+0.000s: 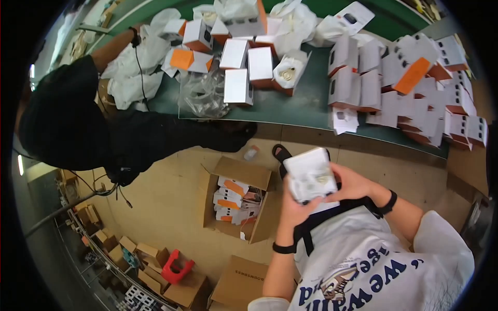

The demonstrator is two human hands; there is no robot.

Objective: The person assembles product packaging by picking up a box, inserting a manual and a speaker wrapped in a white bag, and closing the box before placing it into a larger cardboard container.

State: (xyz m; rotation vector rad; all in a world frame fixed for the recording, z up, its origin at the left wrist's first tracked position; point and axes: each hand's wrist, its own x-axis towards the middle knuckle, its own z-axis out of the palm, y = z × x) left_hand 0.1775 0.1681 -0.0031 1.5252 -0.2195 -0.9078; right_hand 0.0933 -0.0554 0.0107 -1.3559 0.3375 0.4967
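Note:
In front of my body I hold a small white box. What shows of it looks like an opened face with pale, rounded contents and a yellowish coil, too blurred to name. My left hand grips its near left side, fingers wrapped round it. On its right side my right hand is closed round the edge, its fingertips partly hidden behind the box. Both wrists wear black bands. Below the box a white flat piece shows in part near my waist; whether it touches the box, I cannot tell.
Ahead, a green table bears stacked white-and-orange boxes, loose boxes and plastic bags. An open carton of such boxes stands on the floor. Another person in black is at the left. A red stool and cartons lie behind.

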